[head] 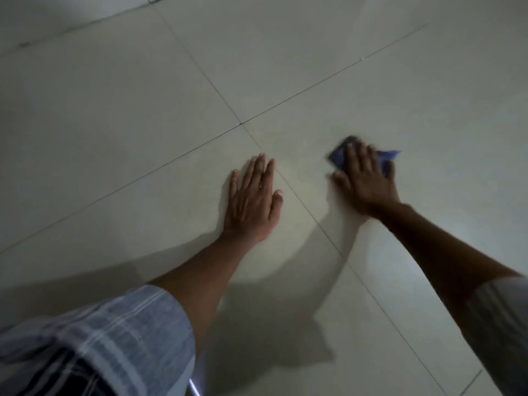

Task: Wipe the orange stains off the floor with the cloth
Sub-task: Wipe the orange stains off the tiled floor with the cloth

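Observation:
My right hand (365,181) presses a blue cloth (341,152) flat on the pale tiled floor (314,52), right of centre. The cloth sticks out beyond the fingertips and at the hand's right side, and both look motion-blurred. My left hand (253,200) lies flat on the floor with fingers spread, palm down, holding nothing, just left of a grout line. A faint yellowish tint shows on the tile between the two hands; no distinct orange stain is visible in this dim light.
Dark grout lines cross at a tile corner (241,123) beyond my left hand. A wall base (85,21) runs along the top left. My checked sleeve (100,338) fills the lower left, and shadows fall below my arms.

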